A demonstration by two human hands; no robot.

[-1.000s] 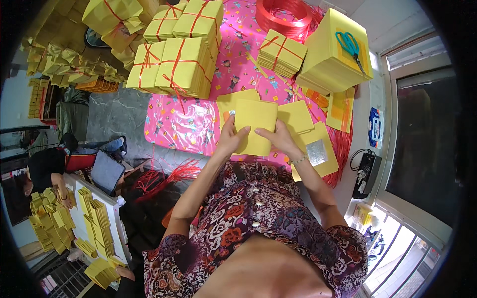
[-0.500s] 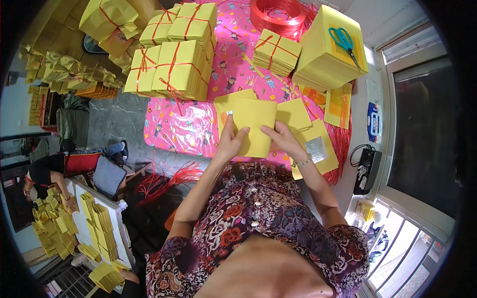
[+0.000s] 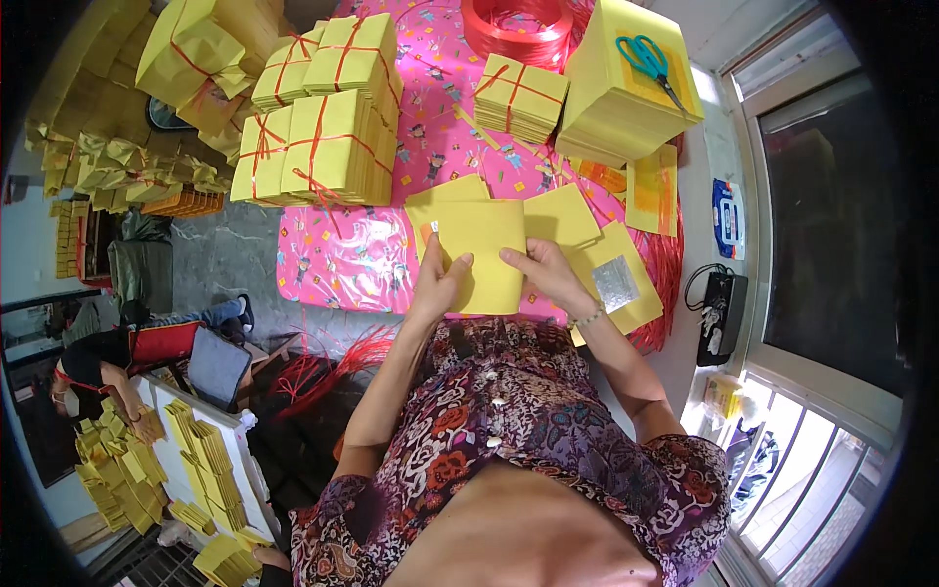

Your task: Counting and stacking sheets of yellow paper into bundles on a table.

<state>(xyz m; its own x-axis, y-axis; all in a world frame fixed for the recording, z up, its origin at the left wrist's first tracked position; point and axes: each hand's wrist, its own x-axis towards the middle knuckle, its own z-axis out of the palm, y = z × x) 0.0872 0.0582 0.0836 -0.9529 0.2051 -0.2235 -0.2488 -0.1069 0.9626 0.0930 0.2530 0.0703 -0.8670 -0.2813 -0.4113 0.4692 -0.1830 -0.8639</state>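
Both hands grip one plain yellow paper sheet (image 3: 486, 256) held flat above the near edge of the pink patterned table cover (image 3: 337, 256): the left hand (image 3: 437, 291) pinches its lower left side with thumb on top, and the right hand (image 3: 544, 277) clasps its right edge. Counted beyond the hands: roughly three loose yellow sheets under and beside the held one, a sheet with a silver foil square (image 3: 618, 282) just right of the right hand, four red-tied yellow bundles (image 3: 318, 147) ahead-left though overlap makes this uncertain, one smaller tied bundle (image 3: 520, 95), one tall yellow stack (image 3: 626, 83) bearing one pair of teal scissors (image 3: 646, 61), and one red ribbon spool (image 3: 516, 22). Open cover lies left of the left hand and between the hands and the bundles.
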